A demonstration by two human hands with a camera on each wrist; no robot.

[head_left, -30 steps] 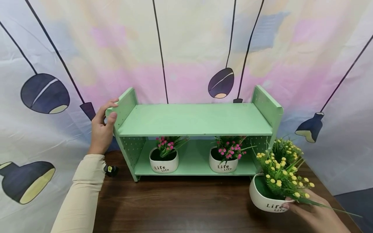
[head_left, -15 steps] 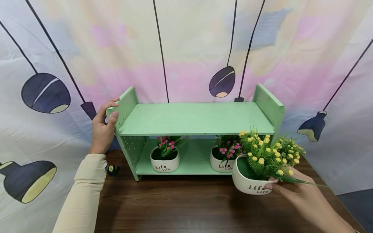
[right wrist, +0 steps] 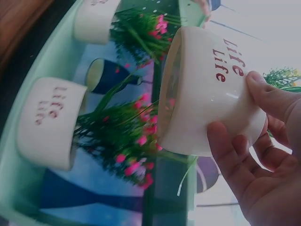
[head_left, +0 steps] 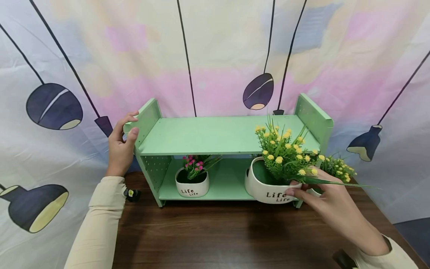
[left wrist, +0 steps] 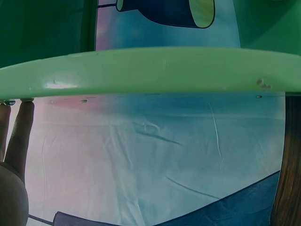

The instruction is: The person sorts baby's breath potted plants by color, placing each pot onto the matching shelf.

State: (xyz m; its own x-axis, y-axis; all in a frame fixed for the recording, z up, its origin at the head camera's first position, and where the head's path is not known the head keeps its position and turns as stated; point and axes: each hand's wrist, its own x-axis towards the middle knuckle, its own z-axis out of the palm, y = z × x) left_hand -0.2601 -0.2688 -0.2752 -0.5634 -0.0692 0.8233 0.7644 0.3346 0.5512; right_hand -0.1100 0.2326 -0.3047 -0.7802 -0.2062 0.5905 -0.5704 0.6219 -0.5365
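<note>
My left hand point(head_left: 121, 147) grips the top front corner of the green shelf point(head_left: 208, 134); only the left wrist view shows two of my fingers point(left wrist: 21, 132) touching the panel's outer side. Near the lower deck's left front edge stands a pink-flowered pot point(head_left: 192, 185). Farther right is a second pink pot point(right wrist: 51, 125), mostly hidden from the head view but plain in the right wrist view. Both read "Life Life", as does the yellow-flowered pot point(head_left: 270, 190) that my right hand point(head_left: 332, 203) pinches above the counter point(head_left: 201, 231), before the shelf's right front corner. Another yellow-flowered plant point(head_left: 337, 170) stands beyond the shelf's right edge.
</note>
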